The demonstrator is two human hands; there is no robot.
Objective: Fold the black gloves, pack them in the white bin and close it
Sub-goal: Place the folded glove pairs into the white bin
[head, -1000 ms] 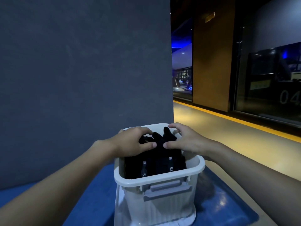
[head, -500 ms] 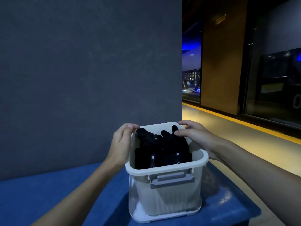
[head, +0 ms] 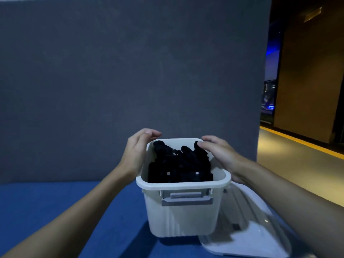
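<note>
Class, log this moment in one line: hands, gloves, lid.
stage: packing | left hand: open, beside white bin | right hand: open, at its far-right rim | black gloves: inside bin | lid: off, right of bin

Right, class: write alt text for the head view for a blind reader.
A lidless white bin of black gloves stands on a blue surface. The left hand is by its far-left corner, the right hand touches the gloves; a clear lid lies to the bin's right.

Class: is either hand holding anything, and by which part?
Nothing is held. The left hand curves beside the white bin; the right hand touches the black gloves with its fingertips.
</note>
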